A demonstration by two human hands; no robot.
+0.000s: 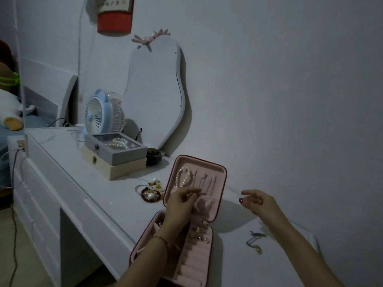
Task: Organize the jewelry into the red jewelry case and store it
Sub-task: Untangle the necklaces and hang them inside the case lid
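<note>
The red jewelry case lies open on the white dresser, its pink lid upright and its pink tray flat toward me. A pearl necklace hangs on the hooks inside the lid. My left hand is over the lid's lower pocket, fingers curled, pinching at the strand's lower end. Small gold pieces sit in the tray's compartments. My right hand hovers right of the lid, fingers loosely spread, holding nothing. A thin chain necklace with a pendant lies on the dresser under my right forearm.
A heap of bracelets lies left of the case. Behind it a grey glass-lid box with pearls is stacked on a wooden box. A blue fan, a dark bowl and a wavy mirror stand by the wall.
</note>
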